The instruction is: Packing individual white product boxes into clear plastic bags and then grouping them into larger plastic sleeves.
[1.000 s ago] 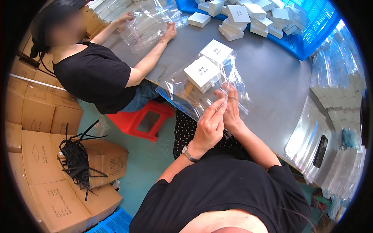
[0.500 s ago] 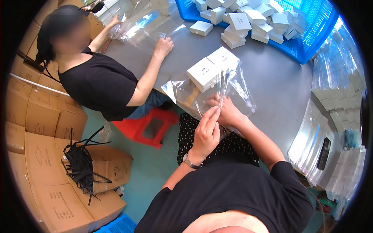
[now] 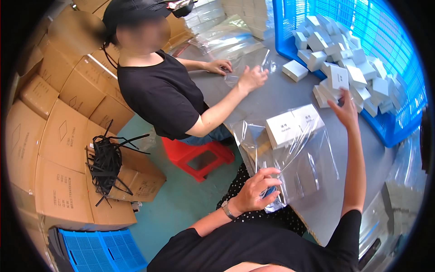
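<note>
My left hand (image 3: 258, 192) is curled at the near end of a clear plastic bag (image 3: 301, 174), gripping its loose film. Inside the bag, two white boxes (image 3: 282, 131) lie side by side on the grey table. My right hand (image 3: 345, 109) is stretched out to the pile, thumb and fingers apart. Its fingertips are at the lower edge of a white box (image 3: 338, 78) on top of other boxes; whether they press on it I cannot tell.
A blue plastic basket (image 3: 286, 38) lies tipped, with many white boxes spilling out. A co-worker (image 3: 158, 90) handles clear film across the table's left side. Beside them are a red stool (image 3: 195, 158), stacked cartons (image 3: 63, 158) and black straps (image 3: 106, 163). Plastic-wrapped stacks stand at right.
My right hand has left the bag and reached far right to the box pile. My left hand keeps to the bag's near end. The view has shifted; the co-worker's hands came closer together.
</note>
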A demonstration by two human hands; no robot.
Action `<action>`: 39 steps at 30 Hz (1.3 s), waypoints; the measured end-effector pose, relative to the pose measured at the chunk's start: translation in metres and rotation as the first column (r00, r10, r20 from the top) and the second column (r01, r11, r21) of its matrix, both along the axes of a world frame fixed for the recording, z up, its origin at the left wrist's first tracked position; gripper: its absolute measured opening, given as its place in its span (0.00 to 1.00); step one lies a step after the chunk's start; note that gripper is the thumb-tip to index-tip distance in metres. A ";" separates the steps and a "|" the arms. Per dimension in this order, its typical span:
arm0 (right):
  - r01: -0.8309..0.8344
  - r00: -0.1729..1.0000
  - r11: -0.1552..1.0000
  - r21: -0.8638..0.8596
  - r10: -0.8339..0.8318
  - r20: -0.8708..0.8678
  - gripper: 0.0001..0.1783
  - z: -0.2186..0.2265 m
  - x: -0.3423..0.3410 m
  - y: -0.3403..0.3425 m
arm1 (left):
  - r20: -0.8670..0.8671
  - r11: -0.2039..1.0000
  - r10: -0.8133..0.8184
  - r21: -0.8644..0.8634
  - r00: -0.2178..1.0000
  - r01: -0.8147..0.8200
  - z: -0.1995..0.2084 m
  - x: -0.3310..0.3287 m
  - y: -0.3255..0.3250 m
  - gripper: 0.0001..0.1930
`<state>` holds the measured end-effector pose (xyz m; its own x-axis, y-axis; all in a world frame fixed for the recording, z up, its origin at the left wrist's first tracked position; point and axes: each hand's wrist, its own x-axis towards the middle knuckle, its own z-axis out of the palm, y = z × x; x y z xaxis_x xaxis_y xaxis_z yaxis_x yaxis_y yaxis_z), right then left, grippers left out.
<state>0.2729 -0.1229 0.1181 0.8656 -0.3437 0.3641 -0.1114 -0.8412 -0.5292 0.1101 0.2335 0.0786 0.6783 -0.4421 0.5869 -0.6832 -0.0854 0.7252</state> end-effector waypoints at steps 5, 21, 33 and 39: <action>0.212 0.953 0.896 -0.391 -0.277 -0.118 0.62 -0.026 0.124 -0.065 | -0.105 0.996 0.091 -0.018 0.990 -0.093 -0.015 0.013 0.009 0.28; 0.270 0.959 0.945 -0.185 -0.246 0.143 0.48 -0.055 0.145 -0.071 | -0.035 0.961 0.276 0.036 0.961 -0.274 -0.020 0.049 0.017 0.30; -0.137 0.982 0.979 -0.149 0.154 0.110 0.44 -0.051 0.073 -0.054 | -0.013 0.924 0.381 0.038 0.924 -0.380 -0.023 0.021 0.035 0.29; -0.261 0.944 0.937 -0.233 0.298 0.143 0.39 -0.072 0.004 -0.079 | 0.053 0.937 0.344 0.046 0.938 -0.346 -0.027 0.040 0.032 0.29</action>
<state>0.2768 -0.2019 0.0463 0.8326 0.0026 0.5538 0.2217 -0.9179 -0.3291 0.1497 0.2656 0.0520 0.7690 -0.2172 0.6012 -0.6356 -0.3595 0.6832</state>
